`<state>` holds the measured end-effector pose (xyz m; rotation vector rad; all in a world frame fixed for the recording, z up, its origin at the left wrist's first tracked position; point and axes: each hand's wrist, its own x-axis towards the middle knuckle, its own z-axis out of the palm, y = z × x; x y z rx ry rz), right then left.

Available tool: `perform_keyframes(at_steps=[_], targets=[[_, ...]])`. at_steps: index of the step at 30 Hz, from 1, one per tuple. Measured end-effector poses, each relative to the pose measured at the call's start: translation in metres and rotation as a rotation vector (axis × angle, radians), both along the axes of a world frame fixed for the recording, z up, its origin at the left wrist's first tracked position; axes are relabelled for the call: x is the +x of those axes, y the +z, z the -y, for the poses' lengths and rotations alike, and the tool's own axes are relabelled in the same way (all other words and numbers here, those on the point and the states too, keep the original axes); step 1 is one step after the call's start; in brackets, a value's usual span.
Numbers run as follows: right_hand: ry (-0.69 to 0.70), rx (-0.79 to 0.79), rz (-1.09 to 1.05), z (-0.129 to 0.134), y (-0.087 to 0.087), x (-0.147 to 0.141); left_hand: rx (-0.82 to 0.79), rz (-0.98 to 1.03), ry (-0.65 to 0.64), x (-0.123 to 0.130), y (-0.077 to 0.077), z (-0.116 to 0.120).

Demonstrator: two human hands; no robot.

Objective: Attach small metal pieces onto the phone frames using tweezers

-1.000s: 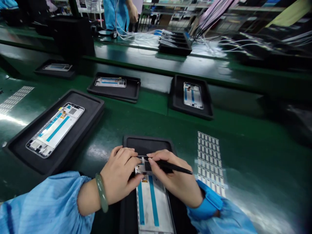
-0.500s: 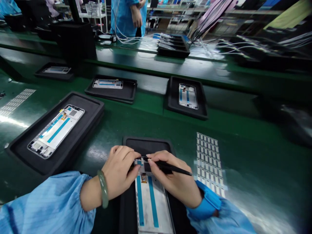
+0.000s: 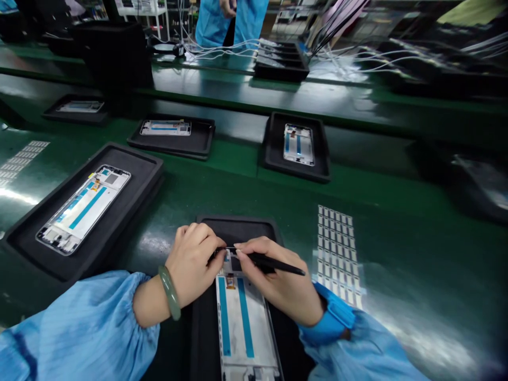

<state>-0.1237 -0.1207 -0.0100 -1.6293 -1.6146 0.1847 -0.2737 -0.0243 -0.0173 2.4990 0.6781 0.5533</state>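
In front of me a silver phone frame (image 3: pixel 249 328) with two blue strips and a small orange flex cable lies in a black tray (image 3: pixel 238 226). My left hand (image 3: pixel 195 264), a green bangle on its wrist, is closed at the frame's top left corner, thumb and index finger pinched together there. Black tweezers (image 3: pixel 280 263) sit in my right hand (image 3: pixel 278 280), which is closed round them beside the frame's top edge. The tweezer tips are mostly hidden by my fingers. Both hands nearly meet over the top edge.
To the left, a black tray (image 3: pixel 137 159) bears another phone frame (image 3: pixel 85 206). Several similar trays stand further back. A sheet of small labels (image 3: pixel 338 248) lies right of my hands. Beyond a raised ledge are cables, a black rack (image 3: pixel 281 61) and a person in blue (image 3: pixel 248 24).
The view has tilted slightly, so the trays appear higher and further left. My left thumb has drawn back from the frame's blue patch to the corner. The tweezers stay in my right hand.
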Motion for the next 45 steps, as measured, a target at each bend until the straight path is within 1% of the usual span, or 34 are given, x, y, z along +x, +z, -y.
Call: perform_keyframes(at_steps=[9,15,18,21,24,28,31,34,36,39,42,45], targets=[[-0.09,-0.008,-0.049,-0.001,0.0,0.001,0.056,-0.06,0.021,0.002,0.002,-0.001],[-0.098,-0.035,-0.069,-0.001,0.001,0.0,0.112,-0.091,0.055,0.007,0.004,-0.001],[-0.147,-0.023,-0.126,-0.001,0.0,0.002,0.122,-0.11,0.069,0.009,0.006,-0.001],[-0.191,-0.015,-0.246,-0.001,-0.002,0.005,0.084,-0.102,0.04,0.004,0.008,-0.002],[-0.147,-0.04,-0.304,-0.002,-0.001,0.007,0.016,-0.083,-0.025,-0.005,0.007,-0.002],[-0.085,-0.103,-0.25,-0.004,0.002,0.004,0.004,-0.069,-0.068,-0.012,0.004,0.001],[-0.074,-0.119,-0.227,-0.005,0.004,0.002,0.011,-0.079,-0.079,-0.012,0.003,0.002],[-0.125,-0.095,-0.229,-0.005,0.004,0.002,0.024,-0.089,-0.083,-0.012,0.004,0.002],[-0.152,-0.082,-0.279,-0.004,0.004,0.002,0.03,-0.092,-0.083,-0.012,0.004,0.002],[-0.107,-0.092,-0.34,-0.004,0.004,0.003,0.032,-0.091,-0.083,-0.012,0.004,0.002],[-0.054,-0.123,-0.303,-0.005,0.004,0.004,0.034,-0.09,-0.083,-0.012,0.004,0.002],[-0.067,-0.136,-0.259,-0.006,0.003,0.004,0.035,-0.089,-0.085,-0.012,0.004,0.002]])
